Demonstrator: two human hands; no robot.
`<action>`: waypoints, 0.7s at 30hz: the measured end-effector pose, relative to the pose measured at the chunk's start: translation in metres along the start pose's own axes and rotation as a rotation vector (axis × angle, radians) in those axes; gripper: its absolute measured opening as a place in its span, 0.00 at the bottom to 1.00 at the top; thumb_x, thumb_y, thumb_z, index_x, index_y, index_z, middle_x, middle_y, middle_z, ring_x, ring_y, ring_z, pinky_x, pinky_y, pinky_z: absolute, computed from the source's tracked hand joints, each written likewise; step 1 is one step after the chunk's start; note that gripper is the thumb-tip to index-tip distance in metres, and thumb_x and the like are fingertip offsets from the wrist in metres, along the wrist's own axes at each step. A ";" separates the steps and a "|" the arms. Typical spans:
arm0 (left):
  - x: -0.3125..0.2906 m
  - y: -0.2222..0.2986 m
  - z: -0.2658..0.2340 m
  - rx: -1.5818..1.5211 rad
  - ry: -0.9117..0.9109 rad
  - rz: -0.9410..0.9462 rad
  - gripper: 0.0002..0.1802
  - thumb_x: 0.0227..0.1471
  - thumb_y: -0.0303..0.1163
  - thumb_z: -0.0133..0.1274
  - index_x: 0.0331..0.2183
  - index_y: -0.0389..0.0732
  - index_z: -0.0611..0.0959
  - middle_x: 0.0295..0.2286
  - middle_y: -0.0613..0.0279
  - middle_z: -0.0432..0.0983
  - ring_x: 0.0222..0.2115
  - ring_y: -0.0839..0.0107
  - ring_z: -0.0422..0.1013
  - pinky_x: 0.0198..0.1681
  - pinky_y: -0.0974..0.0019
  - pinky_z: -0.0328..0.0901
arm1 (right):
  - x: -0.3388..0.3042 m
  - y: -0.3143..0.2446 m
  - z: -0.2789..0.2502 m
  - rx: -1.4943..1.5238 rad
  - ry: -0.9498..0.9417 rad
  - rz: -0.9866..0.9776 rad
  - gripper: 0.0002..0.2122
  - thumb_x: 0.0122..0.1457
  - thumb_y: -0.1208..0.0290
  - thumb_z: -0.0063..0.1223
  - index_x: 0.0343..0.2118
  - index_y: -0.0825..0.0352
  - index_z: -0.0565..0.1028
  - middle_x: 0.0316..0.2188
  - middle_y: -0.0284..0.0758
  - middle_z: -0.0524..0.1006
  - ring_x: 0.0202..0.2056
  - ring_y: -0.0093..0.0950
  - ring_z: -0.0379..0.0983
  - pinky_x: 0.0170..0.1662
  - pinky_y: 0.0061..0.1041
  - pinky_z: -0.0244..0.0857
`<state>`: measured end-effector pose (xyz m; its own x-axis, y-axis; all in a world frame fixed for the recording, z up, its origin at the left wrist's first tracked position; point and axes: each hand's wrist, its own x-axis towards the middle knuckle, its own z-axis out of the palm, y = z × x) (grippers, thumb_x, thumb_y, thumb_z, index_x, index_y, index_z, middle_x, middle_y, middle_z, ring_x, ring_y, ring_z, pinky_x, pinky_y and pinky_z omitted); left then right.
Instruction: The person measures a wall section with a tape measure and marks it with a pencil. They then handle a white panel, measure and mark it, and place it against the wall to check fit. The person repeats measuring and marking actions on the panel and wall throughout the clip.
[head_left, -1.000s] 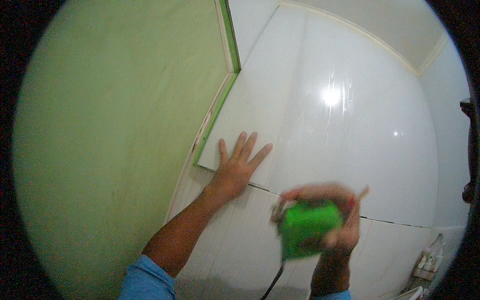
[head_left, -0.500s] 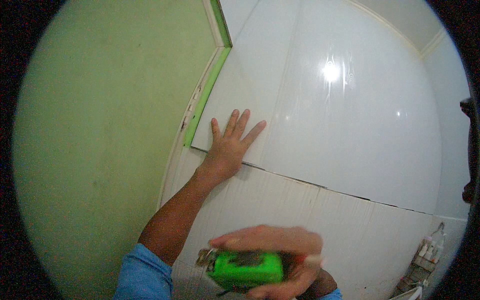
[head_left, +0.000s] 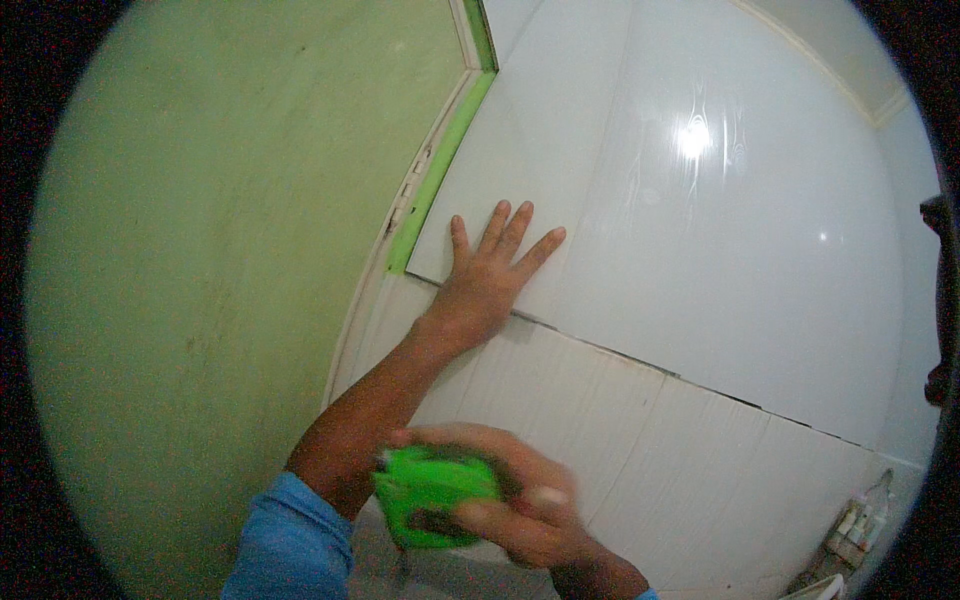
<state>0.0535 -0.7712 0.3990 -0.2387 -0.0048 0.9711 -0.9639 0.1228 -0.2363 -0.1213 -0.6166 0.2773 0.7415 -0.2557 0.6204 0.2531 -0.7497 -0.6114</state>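
My left hand (head_left: pixel 482 283) lies flat with fingers spread, pressed against the white wall panel (head_left: pixel 740 270) close to its lower left corner. Its wrist crosses the dark seam where the upper panel meets the lower panel (head_left: pixel 560 410). Lower down and nearer to me, my right hand (head_left: pixel 525 490) is closed around a green tape measure (head_left: pixel 430 495) with black parts. Motion blurs this hand and the case, so its details are hard to read. The tape measure is in front of my left forearm, apart from the wall.
A green wall or door surface (head_left: pixel 220 250) fills the left side, edged by a pale frame with a bright green strip (head_left: pixel 440 160). At the lower right hangs a rack with bottles (head_left: pixel 855 525). A dark object (head_left: pixel 938 300) shows at the right rim.
My right hand has moved left and slightly up with the tape measure, which has turned. The view has shifted a little; my left hand stays spread on the same spot of the panel.
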 end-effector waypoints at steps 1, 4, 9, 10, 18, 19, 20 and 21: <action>0.000 -0.001 0.001 0.010 -0.012 -0.003 0.55 0.52 0.18 0.55 0.75 0.64 0.53 0.74 0.47 0.42 0.74 0.40 0.42 0.65 0.13 0.40 | 0.008 0.014 0.005 -0.097 -0.032 -0.031 0.23 0.72 0.65 0.55 0.66 0.65 0.69 0.57 0.41 0.78 0.58 0.34 0.76 0.64 0.36 0.67; -0.001 -0.002 0.002 -0.041 -0.028 -0.006 0.55 0.53 0.20 0.56 0.74 0.64 0.53 0.74 0.46 0.42 0.74 0.39 0.42 0.65 0.13 0.40 | -0.008 0.046 0.031 0.209 -0.134 0.363 0.26 0.70 0.61 0.57 0.64 0.73 0.69 0.62 0.45 0.74 0.63 0.33 0.70 0.69 0.38 0.61; 0.002 -0.003 0.006 -0.051 -0.044 -0.012 0.54 0.54 0.19 0.55 0.74 0.63 0.54 0.74 0.45 0.42 0.74 0.39 0.41 0.65 0.13 0.39 | -0.058 0.105 0.061 0.187 -0.132 0.272 0.29 0.68 0.53 0.59 0.61 0.73 0.74 0.53 0.47 0.80 0.53 0.40 0.78 0.59 0.35 0.71; 0.002 -0.003 0.007 -0.026 -0.047 -0.012 0.54 0.54 0.18 0.54 0.74 0.63 0.54 0.74 0.45 0.42 0.74 0.39 0.41 0.66 0.13 0.38 | -0.063 0.114 0.058 0.209 -0.146 0.312 0.28 0.68 0.53 0.59 0.61 0.73 0.74 0.53 0.46 0.80 0.53 0.39 0.78 0.59 0.35 0.71; 0.003 0.000 0.000 -0.047 -0.024 -0.012 0.55 0.54 0.18 0.55 0.75 0.64 0.52 0.74 0.46 0.41 0.74 0.40 0.41 0.65 0.13 0.39 | -0.073 0.122 0.037 0.302 -0.182 0.495 0.26 0.68 0.58 0.60 0.61 0.72 0.73 0.52 0.41 0.81 0.52 0.33 0.78 0.58 0.35 0.72; 0.005 -0.002 0.001 -0.062 -0.065 -0.022 0.55 0.54 0.19 0.55 0.75 0.64 0.52 0.74 0.46 0.41 0.74 0.40 0.41 0.65 0.13 0.39 | -0.074 0.120 0.037 0.319 -0.184 0.527 0.26 0.68 0.59 0.60 0.61 0.72 0.73 0.52 0.40 0.81 0.52 0.33 0.78 0.58 0.35 0.72; 0.010 -0.005 0.004 -0.037 0.008 -0.001 0.52 0.56 0.23 0.58 0.74 0.63 0.54 0.74 0.46 0.43 0.74 0.41 0.42 0.65 0.12 0.40 | -0.075 0.120 0.035 0.347 -0.193 0.570 0.25 0.68 0.59 0.60 0.61 0.72 0.72 0.52 0.40 0.81 0.52 0.32 0.78 0.57 0.35 0.73; 0.014 -0.009 0.008 -0.015 -0.072 -0.014 0.50 0.58 0.28 0.60 0.74 0.62 0.57 0.73 0.46 0.46 0.74 0.43 0.43 0.64 0.11 0.41 | -0.076 0.121 0.031 0.368 -0.194 0.613 0.25 0.68 0.60 0.60 0.61 0.72 0.72 0.52 0.39 0.81 0.52 0.31 0.78 0.57 0.35 0.73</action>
<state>0.0580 -0.7802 0.4142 -0.2339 -0.0778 0.9692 -0.9653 0.1376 -0.2219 -0.1278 -0.6696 0.1411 0.9043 -0.4252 0.0376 -0.0751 -0.2452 -0.9666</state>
